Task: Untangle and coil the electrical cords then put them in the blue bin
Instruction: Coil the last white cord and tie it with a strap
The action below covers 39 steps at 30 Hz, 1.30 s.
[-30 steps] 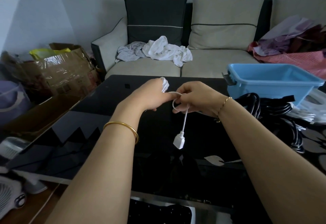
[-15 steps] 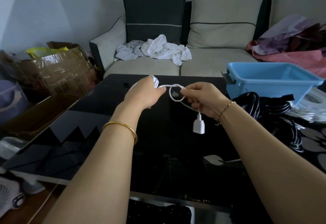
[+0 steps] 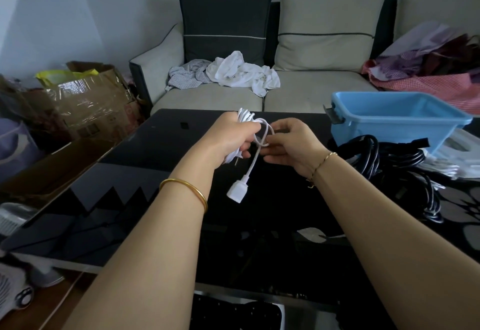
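Note:
My left hand (image 3: 231,138) grips a coiled bundle of white cord (image 3: 246,116) above the black glass table (image 3: 145,163). A small loop of the cord wraps round the bundle, and my right hand (image 3: 291,145) pinches that loop just right of my left fist. The cord's loose end hangs down from the loop, ending in a white socket plug (image 3: 237,191). A tangle of black cords (image 3: 384,158) lies on the table to the right. The blue bin (image 3: 397,119) stands behind them at the table's right side; no cord shows inside it.
A sofa (image 3: 306,96) with crumpled white clothes (image 3: 241,72) stands behind the table. Cardboard boxes (image 3: 85,103) pile up on the left. White plastic bags (image 3: 457,158) lie by the bin. A small fan (image 3: 13,293) sits at the lower left.
My hands have drawn closer together and the loop has tightened round the bundle. The plug end swung from under my right hand back down between my hands.

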Tool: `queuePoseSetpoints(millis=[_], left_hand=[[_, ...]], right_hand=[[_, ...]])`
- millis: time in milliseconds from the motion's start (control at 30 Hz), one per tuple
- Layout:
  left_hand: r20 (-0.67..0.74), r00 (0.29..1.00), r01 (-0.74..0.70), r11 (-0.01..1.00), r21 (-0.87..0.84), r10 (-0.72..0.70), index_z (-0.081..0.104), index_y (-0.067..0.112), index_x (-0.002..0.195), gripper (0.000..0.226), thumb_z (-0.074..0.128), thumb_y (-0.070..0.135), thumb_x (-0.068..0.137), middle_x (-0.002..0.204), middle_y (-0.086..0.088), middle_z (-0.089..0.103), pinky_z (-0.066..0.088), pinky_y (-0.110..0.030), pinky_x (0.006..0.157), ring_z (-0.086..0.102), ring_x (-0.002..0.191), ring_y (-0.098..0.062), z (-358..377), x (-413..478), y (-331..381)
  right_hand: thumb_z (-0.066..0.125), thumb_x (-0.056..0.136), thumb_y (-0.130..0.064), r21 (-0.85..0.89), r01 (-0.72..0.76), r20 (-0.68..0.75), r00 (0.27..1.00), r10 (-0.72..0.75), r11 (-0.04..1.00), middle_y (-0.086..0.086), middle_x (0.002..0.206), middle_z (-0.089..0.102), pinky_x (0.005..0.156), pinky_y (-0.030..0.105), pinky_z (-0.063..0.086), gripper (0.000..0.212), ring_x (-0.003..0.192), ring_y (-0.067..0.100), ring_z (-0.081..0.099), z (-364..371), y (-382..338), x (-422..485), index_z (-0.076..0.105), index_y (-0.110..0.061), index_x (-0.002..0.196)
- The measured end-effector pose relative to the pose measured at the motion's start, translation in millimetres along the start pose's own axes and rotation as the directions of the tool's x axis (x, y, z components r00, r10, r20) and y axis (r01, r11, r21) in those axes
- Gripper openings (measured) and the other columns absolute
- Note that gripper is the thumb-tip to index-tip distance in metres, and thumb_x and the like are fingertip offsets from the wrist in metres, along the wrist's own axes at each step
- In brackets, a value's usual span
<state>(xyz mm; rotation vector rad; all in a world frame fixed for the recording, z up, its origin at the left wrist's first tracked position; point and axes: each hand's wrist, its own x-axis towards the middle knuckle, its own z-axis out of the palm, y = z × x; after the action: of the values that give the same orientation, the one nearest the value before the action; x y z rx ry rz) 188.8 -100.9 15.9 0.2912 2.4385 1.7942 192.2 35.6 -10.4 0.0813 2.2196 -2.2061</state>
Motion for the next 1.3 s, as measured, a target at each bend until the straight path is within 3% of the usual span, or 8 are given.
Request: queuePoseSetpoints(millis=[67, 200, 367, 567, 733, 900, 1067, 1300], left_hand=[[-0.032, 0.999, -0.001, 1.000, 0.006, 0.001, 0.047, 0.013, 0.070, 0.022, 0.049, 0.004, 0.090, 0.053, 0.000, 0.038, 0.042, -0.023, 0.045, 0.033, 0.043, -0.012, 2, 1, -2], [-0.105, 0.994, -0.004, 1.000, 0.019, 0.006, 0.045, 0.012, 0.070, 0.022, 0.049, 0.004, 0.089, 0.052, 0.000, 0.038, 0.042, -0.027, 0.049, 0.033, 0.044, -0.013, -1, 2, -7], [-0.022, 0.999, -0.027, 0.998, 0.060, 0.028, 0.045, 0.013, 0.068, 0.022, 0.051, 0.006, 0.089, 0.048, 0.003, 0.038, 0.044, -0.028, 0.052, 0.035, 0.045, -0.014, 0, 0, -11], [0.024, 0.999, -0.041, 0.999, 0.028, 0.040, 0.048, 0.012, 0.074, 0.017, 0.052, 0.007, 0.090, 0.050, 0.002, 0.038, 0.044, -0.026, 0.049, 0.037, 0.047, -0.013, -1, 0, -13], [0.093, 0.996, -0.005, 1.000, 0.004, 0.004, 0.047, 0.013, 0.076, 0.018, 0.051, 0.007, 0.092, 0.044, 0.007, 0.037, 0.042, -0.028, 0.051, 0.036, 0.042, -0.010, 2, 0, -14], [0.111, 0.994, 0.025, 0.999, -0.035, -0.021, 0.048, 0.014, 0.079, 0.016, 0.050, 0.007, 0.093, 0.048, 0.005, 0.036, 0.043, -0.025, 0.049, 0.035, 0.040, -0.008, -3, 1, -11], [0.101, 0.993, 0.029, 0.975, 0.222, -0.052, 0.048, 0.013, 0.072, 0.020, 0.049, 0.007, 0.092, 0.053, 0.001, 0.043, 0.046, -0.030, 0.055, 0.040, 0.046, -0.013, -2, 4, -22], [-0.030, 0.999, 0.053, 0.812, 0.582, -0.044, 0.044, 0.016, 0.072, 0.020, 0.046, 0.017, 0.092, 0.070, -0.004, 0.052, 0.046, -0.033, 0.061, 0.057, 0.059, -0.021, 5, 10, -36]], right_hand=[[0.052, 0.088, 0.008, -0.010, 0.035, -0.030, 0.999, -0.035, 0.999, 0.011, 0.079, 0.061, 0.045, 0.026, 0.054, 0.023, 0.050, 0.016, 0.065, 4, 1, -1, 0.042, -0.010, 0.099], [0.045, 0.088, 0.013, -0.156, 0.102, -0.001, 0.995, -0.104, 0.982, 0.011, 0.071, 0.062, 0.047, 0.025, 0.056, 0.022, 0.049, 0.015, 0.066, 9, 1, -2, 0.053, -0.006, 0.080], [0.053, 0.085, 0.011, -0.276, 0.067, -0.031, 0.996, -0.079, 0.959, 0.022, 0.083, 0.066, 0.064, 0.036, 0.060, 0.020, 0.064, 0.028, 0.068, 14, 4, 0, 0.061, -0.003, 0.074], [0.059, 0.087, -0.003, -0.339, 0.023, 0.031, 0.999, -0.013, 0.940, 0.010, 0.068, 0.061, 0.060, 0.026, 0.057, 0.011, 0.063, 0.019, 0.060, 15, 3, 5, 0.068, 0.000, 0.084], [0.057, 0.081, -0.011, -0.596, 0.074, -0.102, 0.981, -0.167, 0.800, 0.021, 0.070, 0.063, 0.072, 0.046, 0.055, 0.022, 0.063, 0.029, 0.055, 16, 8, 11, 0.061, -0.007, 0.060], [0.053, 0.085, -0.015, -0.577, 0.217, -0.028, 0.958, -0.284, 0.787, 0.007, 0.064, 0.055, 0.067, 0.042, 0.053, 0.025, 0.065, 0.028, 0.056, 13, 10, 9, 0.048, -0.015, 0.061], [0.057, 0.082, -0.020, -0.707, 0.207, -0.056, 0.937, -0.346, 0.676, 0.010, 0.066, 0.047, 0.052, 0.028, 0.032, 0.034, 0.059, 0.021, 0.045, 6, 7, 8, 0.047, -0.012, 0.050], [0.052, 0.083, -0.008, -0.320, 0.087, -0.088, 0.989, -0.121, 0.944, 0.008, 0.059, 0.060, 0.055, 0.025, 0.047, 0.023, 0.053, 0.016, 0.056, 8, -15, -1, 0.052, -0.008, 0.061]])
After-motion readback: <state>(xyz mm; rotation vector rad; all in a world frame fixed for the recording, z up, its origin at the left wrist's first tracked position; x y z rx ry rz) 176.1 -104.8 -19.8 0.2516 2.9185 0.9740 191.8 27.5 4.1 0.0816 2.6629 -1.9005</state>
